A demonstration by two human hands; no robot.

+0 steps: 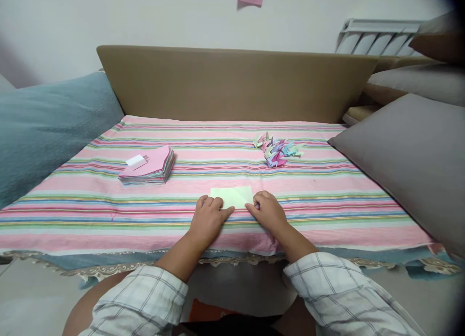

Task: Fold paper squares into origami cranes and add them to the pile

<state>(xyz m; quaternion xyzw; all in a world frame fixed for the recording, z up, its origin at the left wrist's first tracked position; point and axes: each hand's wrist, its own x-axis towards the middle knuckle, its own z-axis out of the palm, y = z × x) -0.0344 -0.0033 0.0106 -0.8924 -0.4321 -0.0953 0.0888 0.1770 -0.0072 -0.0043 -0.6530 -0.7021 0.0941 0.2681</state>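
A pale green sheet of paper [236, 195], shaped as a wide rectangle, lies flat on the striped cloth in front of me. It looks folded, with a faint diagonal line across its right part. My left hand [209, 218] grips the paper's lower left part, fingers curled and thumb stretched along the bottom edge. At the lower right corner, my right hand [269, 212] pinches the paper between thumb and bent fingers. Beyond the paper to the right sits a heap of small folded paper cranes [278, 151] in several colours.
A stack of coloured paper [148, 168] with a white plug-like block [137, 161] on top lies at left. The striped cloth [203, 154] covers the seat. A blue cushion [54, 127] stands left, a grey cushion [407, 156] right, and a brown backrest [232, 84] behind.
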